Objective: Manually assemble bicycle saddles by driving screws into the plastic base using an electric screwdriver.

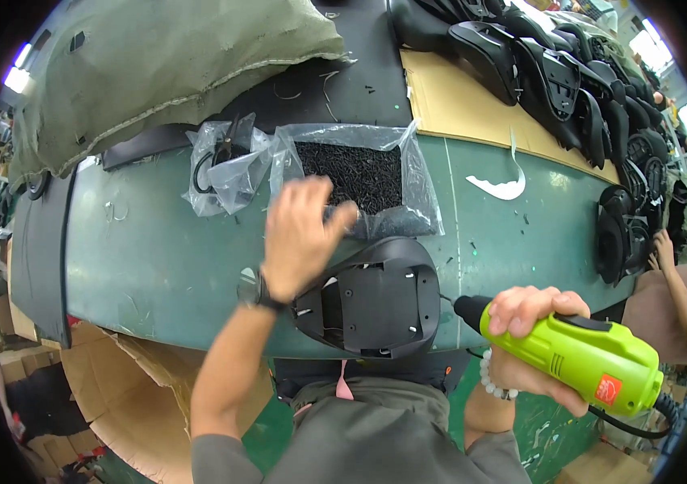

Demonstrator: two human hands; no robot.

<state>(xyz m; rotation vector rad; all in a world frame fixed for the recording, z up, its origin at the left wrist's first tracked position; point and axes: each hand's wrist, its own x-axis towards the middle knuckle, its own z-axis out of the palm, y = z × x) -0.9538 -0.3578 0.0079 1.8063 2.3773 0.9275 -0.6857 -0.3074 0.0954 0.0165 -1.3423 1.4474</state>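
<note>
My right hand (514, 376) grips a lime-green electric screwdriver (573, 359) with a black nose and a cord at its rear. The screwdriver's thin bit points left, toward the right side of a black plastic saddle-shaped shell (380, 298). That shell lies at the near edge of the table, with small holes and a few light metal-looking posts or screws in it. My left hand (301, 234) is open, thumb apart from the fingers, at the near left corner of a heap of small black screws (363, 173). Clear plastic (422, 198) lines the heap.
A clear bag (230, 173) with black-handled scissors lies left of the screws on the green table (158, 266). A large grey-green sack (174, 73) fills the far left. Black shells (549, 77) pile up at the right, near another person's hand (664, 250). A cardboard box (129, 403) stands below left.
</note>
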